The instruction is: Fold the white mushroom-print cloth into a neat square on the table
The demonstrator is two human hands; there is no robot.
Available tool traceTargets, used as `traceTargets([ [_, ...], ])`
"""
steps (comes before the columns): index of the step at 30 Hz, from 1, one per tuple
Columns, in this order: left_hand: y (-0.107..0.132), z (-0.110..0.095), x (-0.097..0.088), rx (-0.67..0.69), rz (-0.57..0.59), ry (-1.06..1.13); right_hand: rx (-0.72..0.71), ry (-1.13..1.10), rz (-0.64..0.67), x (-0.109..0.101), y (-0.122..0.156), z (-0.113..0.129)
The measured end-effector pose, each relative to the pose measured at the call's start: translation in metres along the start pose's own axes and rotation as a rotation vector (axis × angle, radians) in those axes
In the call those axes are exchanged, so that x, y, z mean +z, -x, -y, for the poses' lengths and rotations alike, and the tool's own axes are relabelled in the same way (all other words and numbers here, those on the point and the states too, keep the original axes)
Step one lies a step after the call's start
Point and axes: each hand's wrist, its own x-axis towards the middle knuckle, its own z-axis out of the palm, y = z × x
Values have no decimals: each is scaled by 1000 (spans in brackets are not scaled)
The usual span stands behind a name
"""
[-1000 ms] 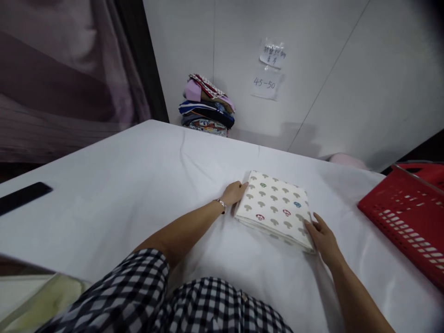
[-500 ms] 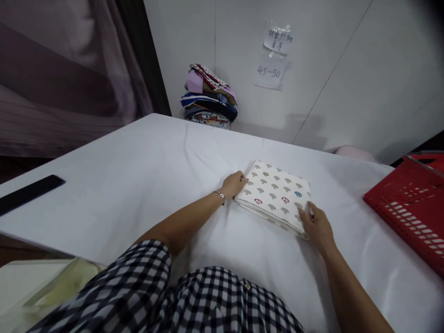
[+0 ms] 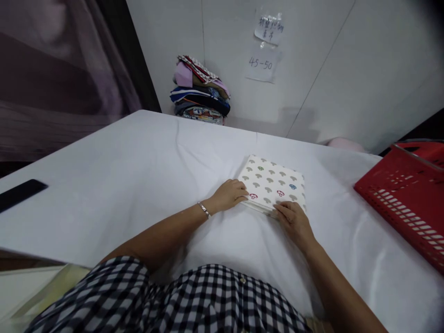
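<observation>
Nearest me is the person's checked shirt [image 3: 208, 300], with both bare forearms reaching forward over the white-covered desk [image 3: 121, 175]. The left hand [image 3: 229, 195], a thin bracelet [image 3: 204, 209] at its wrist, rests its fingers on the near left corner of the folded mushroom-print cloth [image 3: 274, 182]. Its grip is loose and apart, lying on top with nothing pinched. The right hand [image 3: 293, 219] lies on the near edge just beside it. Its fingers are on top, but I cannot tell whether its grip is apart or clamped on the edge, as the thumb is hidden. With 2 hands weighting 1 edge, I judge they are there to keep the stacked layers flat and lined up.

The cloth lies flat on the desk, right of middle and well apart from every edge. It looks close to square, so I cannot call a long axis with confidence. It sits slightly skewed to the desk's front edge, its layered side facing the person. The mushroom caps point away toward the wall.

To the right stands a red basket [image 3: 405, 199], near the cloth but apart. At the far left edge lies a flat black thing [image 3: 21, 194]. Beyond the desk a pile of folded clothes [image 3: 199, 97] stands against the wall under 2 paper notes [image 3: 265, 48], 1 reading 45-50.
</observation>
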Motion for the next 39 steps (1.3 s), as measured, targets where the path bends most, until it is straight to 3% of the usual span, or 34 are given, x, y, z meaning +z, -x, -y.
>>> traceTargets([
  [7, -5, -3, -3, 135, 33, -157, 75, -101, -43, 3, 0, 4],
  [13, 0, -7, 3, 99, 2, -227, 6, -63, -74, 4, 4, 9],
  [19, 4, -7, 1, 110, 2, -126, -77, 27, -55, 4, 5, 7],
  [27, -2, -8, 3, 128, -69, -239, -50, 63, -100, 8, 3, 7],
  [34, 2, -8, 5, 125, -102, -253, -80, 74, -20, 6, 0, 8],
  [39, -2, -8, 3, 100, -132, -241, -46, 41, -68, 7, -2, 8],
])
